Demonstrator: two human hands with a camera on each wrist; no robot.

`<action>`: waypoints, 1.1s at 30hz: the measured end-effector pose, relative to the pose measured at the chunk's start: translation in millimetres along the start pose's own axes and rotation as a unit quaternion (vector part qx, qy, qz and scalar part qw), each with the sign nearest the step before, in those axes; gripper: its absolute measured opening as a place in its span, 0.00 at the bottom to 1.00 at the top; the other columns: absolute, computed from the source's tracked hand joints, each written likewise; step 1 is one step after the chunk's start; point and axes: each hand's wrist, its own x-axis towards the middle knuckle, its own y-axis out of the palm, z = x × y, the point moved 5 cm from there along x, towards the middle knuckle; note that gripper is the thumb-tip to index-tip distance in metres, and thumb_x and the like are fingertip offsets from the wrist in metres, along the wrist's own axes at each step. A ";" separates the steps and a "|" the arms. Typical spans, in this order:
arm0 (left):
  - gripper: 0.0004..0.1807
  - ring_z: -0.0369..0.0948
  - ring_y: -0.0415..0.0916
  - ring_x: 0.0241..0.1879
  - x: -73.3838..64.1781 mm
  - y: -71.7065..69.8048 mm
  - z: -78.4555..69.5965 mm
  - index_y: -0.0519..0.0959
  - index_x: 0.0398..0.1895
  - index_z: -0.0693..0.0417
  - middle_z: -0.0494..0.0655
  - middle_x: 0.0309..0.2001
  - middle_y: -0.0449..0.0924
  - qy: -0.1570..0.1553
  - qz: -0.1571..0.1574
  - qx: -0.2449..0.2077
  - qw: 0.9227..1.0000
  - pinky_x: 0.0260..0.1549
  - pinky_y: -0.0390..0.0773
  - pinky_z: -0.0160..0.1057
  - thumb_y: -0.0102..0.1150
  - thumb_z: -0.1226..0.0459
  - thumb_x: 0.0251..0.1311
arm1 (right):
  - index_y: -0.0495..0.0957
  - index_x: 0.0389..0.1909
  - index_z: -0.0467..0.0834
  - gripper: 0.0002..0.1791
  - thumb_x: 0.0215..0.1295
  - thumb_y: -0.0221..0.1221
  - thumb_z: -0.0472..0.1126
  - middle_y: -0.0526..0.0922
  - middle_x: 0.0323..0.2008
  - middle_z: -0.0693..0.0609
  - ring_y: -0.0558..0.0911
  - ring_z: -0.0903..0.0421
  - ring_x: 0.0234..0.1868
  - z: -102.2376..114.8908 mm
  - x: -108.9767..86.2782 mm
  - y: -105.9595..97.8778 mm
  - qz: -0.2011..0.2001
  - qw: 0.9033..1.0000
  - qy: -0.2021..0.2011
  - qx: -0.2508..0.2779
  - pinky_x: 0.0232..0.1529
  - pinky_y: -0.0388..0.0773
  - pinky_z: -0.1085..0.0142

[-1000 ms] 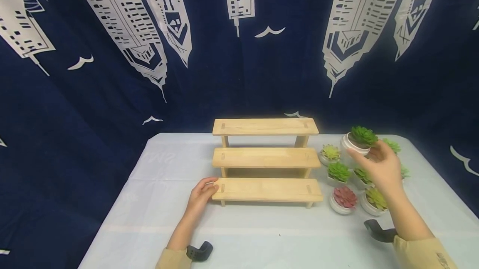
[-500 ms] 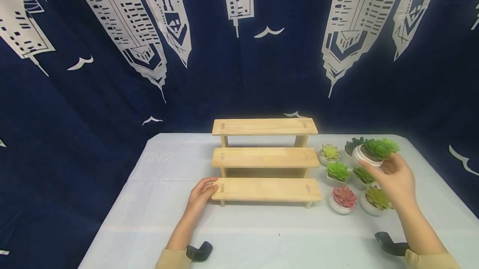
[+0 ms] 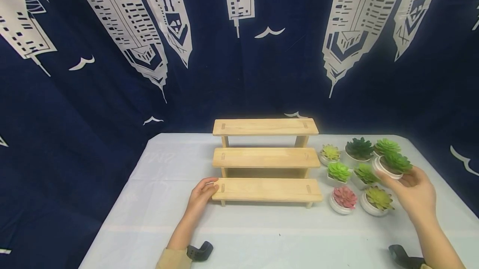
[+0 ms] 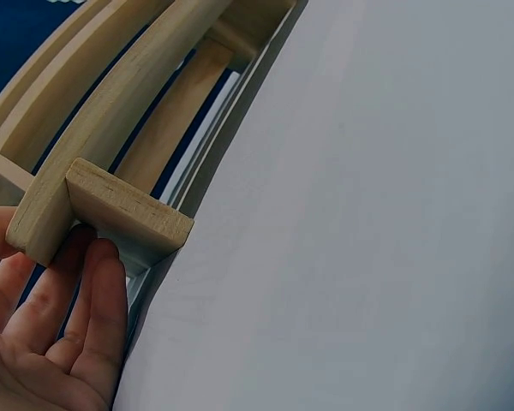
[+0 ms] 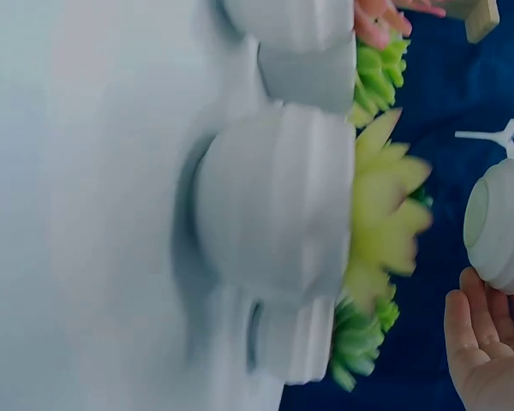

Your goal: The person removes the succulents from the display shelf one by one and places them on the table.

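My right hand [image 3: 417,190] grips a white ribbed pot with a dark green succulent [image 3: 397,162], held up off the table at the far right. In the right wrist view the underside of that pot [image 5: 501,227] shows above my fingers [image 5: 484,330]. My left hand [image 3: 202,194] holds the left end of the lowest shelf of a three-step wooden stand [image 3: 267,189]. Up close in the left wrist view, the fingers [image 4: 98,317] reach beneath the board's end [image 4: 47,218], beside the leg [image 4: 128,210], with the thumb on the other side.
Several potted succulents stand right of the stand: a red one [image 3: 344,198], a yellow-green one [image 3: 377,200], bright green ones [image 3: 338,172] and a dark one [image 3: 359,149] behind. A white cloth [image 3: 157,202] covers the table; a navy curtain [image 3: 239,82] hangs behind.
My right hand has carried the potted succulent rightward and toward me, uncovering the dark succulent at the back. The left hand keeps its hold on the stand.
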 end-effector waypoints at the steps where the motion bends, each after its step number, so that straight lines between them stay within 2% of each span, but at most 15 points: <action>1: 0.19 0.39 0.77 0.42 1.7 -0.7 3.6 0.70 0.57 0.63 0.57 0.48 0.79 0.000 -0.001 0.001 1.000 0.42 0.75 0.36 0.53 0.66 0.64 | 0.49 0.71 0.36 0.50 0.57 0.62 0.57 0.56 0.67 0.32 0.57 0.35 0.67 -3.3 0.1 -1.9 -0.003 1.000 0.006 -0.002 0.63 0.57 0.46; 3: 0.19 0.39 0.77 0.43 4.6 -1.8 9.6 0.71 0.57 0.61 0.56 0.48 0.79 -0.004 -0.005 0.000 1.000 0.43 0.75 0.36 0.54 0.65 0.64 | 0.49 0.71 0.36 0.50 0.57 0.62 0.58 0.55 0.68 0.32 0.57 0.36 0.67 -9.6 0.3 -5.5 -0.008 1.000 0.020 -0.006 0.63 0.58 0.47; 7: 0.19 0.40 0.78 0.43 5.7 -2.5 12.2 0.71 0.56 0.61 0.56 0.48 0.79 0.002 -0.007 -0.005 1.000 0.43 0.75 0.35 0.55 0.64 0.63 | 0.47 0.71 0.36 0.51 0.57 0.62 0.58 0.54 0.68 0.32 0.56 0.35 0.67 -20.7 0.6 -11.0 -0.018 0.999 0.049 -0.013 0.62 0.58 0.46; 14: 0.19 0.40 0.78 0.43 6.5 -2.8 10.1 0.72 0.56 0.61 0.56 0.48 0.79 0.007 -0.011 -0.010 1.000 0.43 0.75 0.35 0.56 0.65 0.62 | 0.43 0.72 0.37 0.50 0.59 0.61 0.55 0.51 0.69 0.33 0.54 0.35 0.68 -32.5 0.1 -18.2 -0.047 0.995 0.083 -0.006 0.63 0.57 0.45; 20: 0.19 0.39 0.78 0.41 6.9 -2.9 10.8 0.72 0.56 0.61 0.55 0.47 0.80 -0.007 -0.007 -0.018 1.000 0.41 0.75 0.34 0.55 0.67 0.63 | 0.42 0.72 0.36 0.54 0.57 0.60 0.59 0.51 0.69 0.31 0.56 0.34 0.66 -59.2 6.3 -17.7 -0.043 0.993 0.110 -0.027 0.59 0.62 0.44; 22: 0.19 0.38 0.78 0.41 5.2 -2.3 8.2 0.71 0.57 0.62 0.56 0.48 0.79 -0.009 -0.004 -0.019 1.000 0.41 0.75 0.34 0.55 0.68 0.63 | 0.42 0.72 0.35 0.55 0.57 0.60 0.59 0.51 0.68 0.30 0.56 0.33 0.66 -64.4 6.4 -18.0 -0.042 0.992 0.114 -0.023 0.58 0.62 0.43; 27: 0.18 0.37 0.78 0.41 -4.6 1.8 -9.5 0.70 0.56 0.65 0.58 0.49 0.79 -0.008 0.002 -0.011 1.000 0.41 0.75 0.34 0.53 0.69 0.64 | 0.42 0.71 0.32 0.55 0.57 0.60 0.59 0.51 0.67 0.27 0.57 0.30 0.64 -71.2 5.0 -19.3 -0.034 0.991 0.127 -0.031 0.56 0.63 0.41; 28: 0.18 0.37 0.78 0.41 -6.4 2.6 -12.7 0.70 0.56 0.65 0.58 0.49 0.79 -0.008 0.003 -0.007 1.000 0.41 0.75 0.34 0.53 0.69 0.64 | 0.42 0.71 0.31 0.55 0.57 0.60 0.59 0.53 0.66 0.26 0.60 0.30 0.62 -72.2 4.7 -19.6 -0.033 0.991 0.127 -0.037 0.54 0.65 0.41; 30: 0.18 0.37 0.77 0.41 -8.8 3.6 -16.4 0.70 0.56 0.66 0.59 0.49 0.79 -0.006 0.002 -0.007 1.000 0.41 0.75 0.33 0.53 0.69 0.64 | 0.43 0.70 0.29 0.55 0.57 0.60 0.59 0.57 0.63 0.24 0.68 0.31 0.53 -75.7 5.5 -19.8 -0.031 0.991 0.120 -0.055 0.44 0.74 0.48; 33: 0.18 0.37 0.78 0.41 -9.3 3.6 -16.6 0.70 0.56 0.66 0.59 0.49 0.79 -0.005 0.002 -0.009 1.000 0.41 0.75 0.33 0.52 0.69 0.64 | 0.42 0.69 0.28 0.56 0.56 0.61 0.59 0.60 0.59 0.23 0.70 0.32 0.48 -82.2 7.2 -18.7 -0.027 0.991 0.116 -0.061 0.38 0.75 0.50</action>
